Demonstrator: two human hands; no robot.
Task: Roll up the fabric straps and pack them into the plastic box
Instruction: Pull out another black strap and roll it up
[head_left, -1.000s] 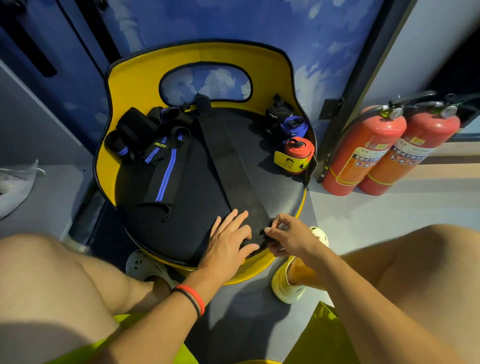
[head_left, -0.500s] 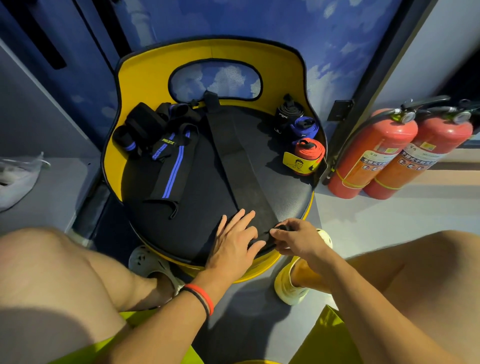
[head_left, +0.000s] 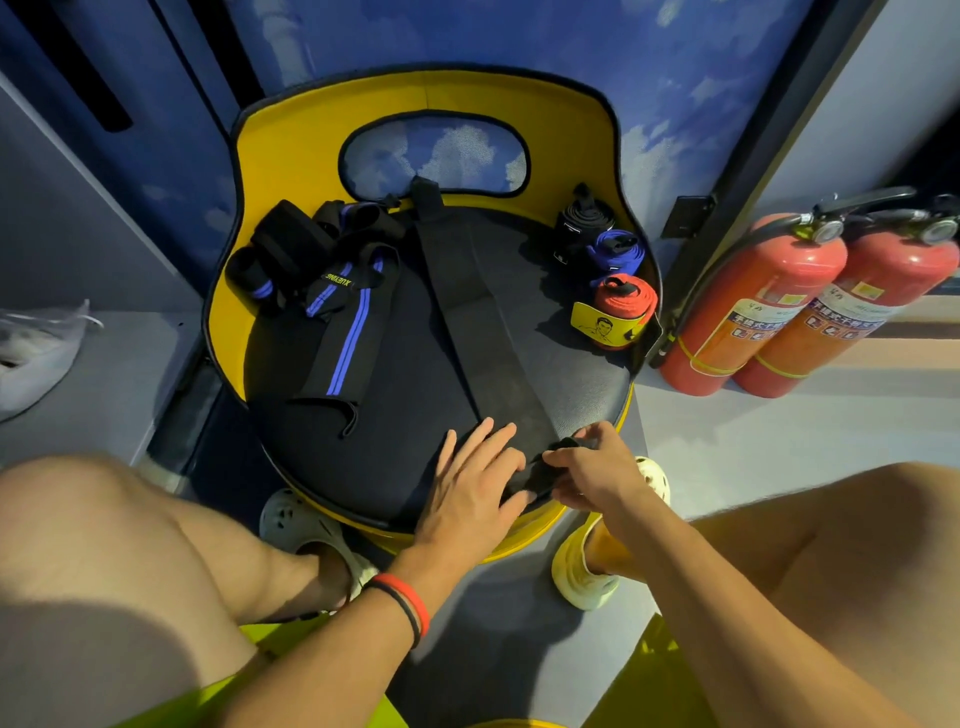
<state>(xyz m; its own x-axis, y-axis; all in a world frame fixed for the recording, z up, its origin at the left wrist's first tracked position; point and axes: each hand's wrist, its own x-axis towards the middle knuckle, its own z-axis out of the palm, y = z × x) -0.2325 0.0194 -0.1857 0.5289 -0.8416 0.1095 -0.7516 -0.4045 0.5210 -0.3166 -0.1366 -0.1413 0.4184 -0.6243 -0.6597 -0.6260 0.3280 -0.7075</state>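
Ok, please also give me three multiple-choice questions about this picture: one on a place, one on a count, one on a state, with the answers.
1. Where do the three rolled straps stand?
A. on the right side of the chair seat
B. on the floor
C. on the person's knee

2. How many fire extinguishers are there?
A. one
B. two
C. four

3. In what state is the long black strap?
A. fully rolled
B. flat, rolled only at its near end
C. tied in a knot

Answers:
1 A: they stand in a row by the seat's right edge.
2 B: two red ones stand side by side on the floor.
3 B: the left hand lies flat on it while the right hand pinches the small roll at its end.
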